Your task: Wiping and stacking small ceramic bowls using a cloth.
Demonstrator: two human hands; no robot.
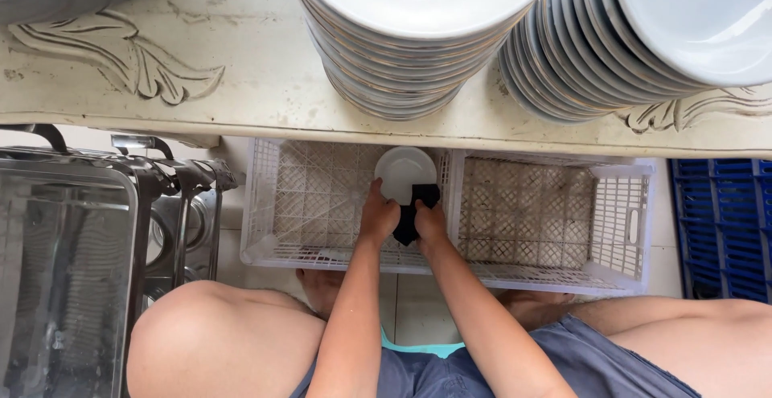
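Both hands, left hand [378, 217] and right hand [430, 223], grip a white plate [402, 171], its lower edge hidden by a black cloth [412, 215].

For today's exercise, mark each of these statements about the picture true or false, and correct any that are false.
1. The left hand holds a small white plate. True.
2. The right hand grips a dark cloth against the plate. True.
3. The hands work over a blue crate. False: they are over the white crates; the blue crate stands off to the right.
4. Only one stack of plates sits on the counter. False: a second stack stands beside it.
5. Metal trays stand at the left. True.
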